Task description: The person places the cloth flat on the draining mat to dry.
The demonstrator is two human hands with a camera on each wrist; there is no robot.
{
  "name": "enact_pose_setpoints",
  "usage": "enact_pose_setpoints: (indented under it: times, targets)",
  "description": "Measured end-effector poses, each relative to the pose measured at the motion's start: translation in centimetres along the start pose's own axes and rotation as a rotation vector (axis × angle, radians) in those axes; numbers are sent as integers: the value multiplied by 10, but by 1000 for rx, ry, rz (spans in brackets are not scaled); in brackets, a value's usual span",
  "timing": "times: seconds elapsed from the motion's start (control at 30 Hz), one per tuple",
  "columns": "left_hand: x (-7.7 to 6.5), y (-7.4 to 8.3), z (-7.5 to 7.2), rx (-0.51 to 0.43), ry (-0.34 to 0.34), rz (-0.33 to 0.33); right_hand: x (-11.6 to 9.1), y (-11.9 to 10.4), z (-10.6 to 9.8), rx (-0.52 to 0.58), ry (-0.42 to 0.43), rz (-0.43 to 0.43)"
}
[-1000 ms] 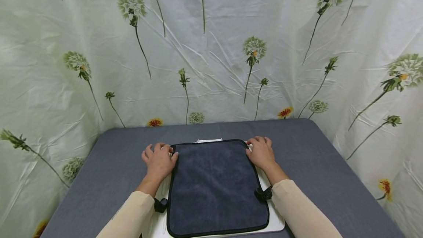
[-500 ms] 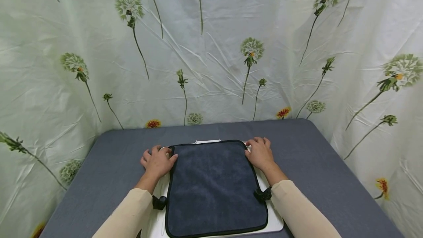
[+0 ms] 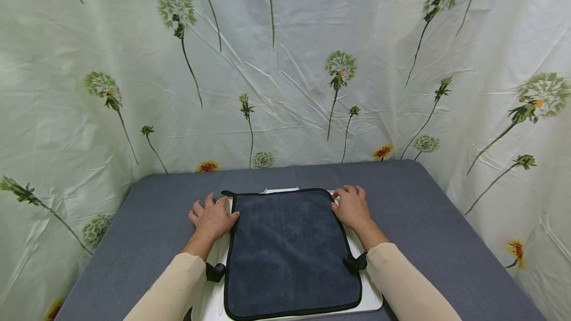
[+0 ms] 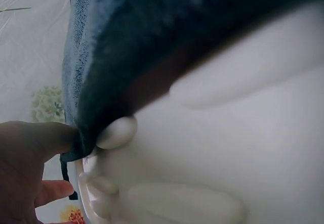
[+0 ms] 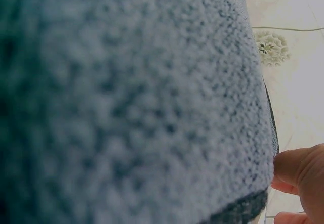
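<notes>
A dark blue cloth [image 3: 292, 251] with black edging lies spread over a white plastic board [image 3: 372, 291]. At its far left corner, my left hand [image 3: 211, 219] has the thumb against the cloth's edge and the fingers spread apart. The left wrist view shows that thumb [image 4: 55, 138] touching the cloth's fold, above the board's rounded raised parts [image 4: 187, 201]. My right hand [image 3: 354, 207] pinches the cloth's edge near the far right corner, fingers bent. In the right wrist view, cloth fills most of the picture and the right thumb [image 5: 293, 166] meets its edge.
The table has a grey-blue cover [image 3: 428, 222] and rounded far corners. Behind and beside it hangs a white curtain [image 3: 294, 88] printed with dandelions. Black wrist straps [image 3: 355, 262] sit close over the cloth's sides.
The cloth's far left corner now sticks out past my left fingers, which have drawn slightly left and spread off it. The right hand stays in place.
</notes>
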State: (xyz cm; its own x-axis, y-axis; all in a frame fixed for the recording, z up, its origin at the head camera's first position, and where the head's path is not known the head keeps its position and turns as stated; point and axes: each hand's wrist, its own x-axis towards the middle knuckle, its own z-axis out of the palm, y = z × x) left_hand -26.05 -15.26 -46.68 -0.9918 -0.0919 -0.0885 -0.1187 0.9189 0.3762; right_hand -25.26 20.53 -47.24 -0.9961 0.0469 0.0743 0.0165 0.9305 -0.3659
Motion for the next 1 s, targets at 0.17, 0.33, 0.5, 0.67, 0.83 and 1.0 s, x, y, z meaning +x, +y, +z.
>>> enact_pose_setpoints:
  times: [0.17,0.33,0.5,0.67,0.83,1.0]
  targets:
    - [-2,-1,-2,5,-8,0,0,1,-1,-6,-6,7]
    - [-7,-3,-5,-4,-5,29,-4,1,-2,-13,0,-8]
    - [-19,-9,-10,17,-4,89,-16,2,-11,-30,-7,-69]
    - [-40,-17,-13,100,-29,224,-34,4,-23,-87,-23,-230]
    - [-67,-23,-17,136,-54,362,-58,4,-32,-116,-81,-334]
    - [-86,-27,-17,158,-47,438,-81,6,-33,-104,-83,-375]
